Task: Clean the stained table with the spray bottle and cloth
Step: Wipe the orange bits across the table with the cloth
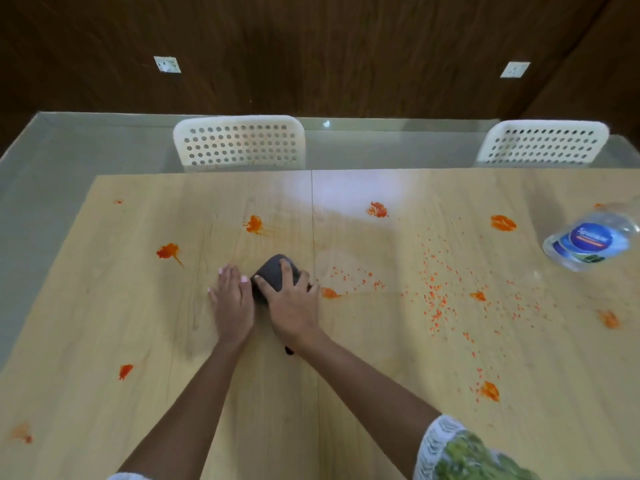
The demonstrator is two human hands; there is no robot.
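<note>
At the near edge, a white lace-trimmed sleeve with a green print (pixel 460 452) is seen on the right forearm. Both forearms are stretched forward over the light wooden table (pixel 104 341). The left hand (pixel 231 299) is laid flat on the tabletop, fingers straight and slightly spread, nothing grasped. Just beside it, the right hand (pixel 292 299) is pressed down on a bunched dark grey cloth (pixel 275 273), its fingers spread and bent over the top of the bundle; a small dark end of the cloth is visible behind the wrist.

Orange-red stains (pixel 168 251) are scattered across the surface on both sides of the hands, and a wide field of small orange specks (pixel 436 299) is spread to the right. Farther right, well apart from the hands, a clear spray bottle (pixel 585 244) with a blue label is lying tilted near the table's right edge. Beyond the table, two white perforated chair backs (pixel 239 143) are set against a glass-edged border and a dark wood-panelled wall (pixel 329 46) with two sockets.
</note>
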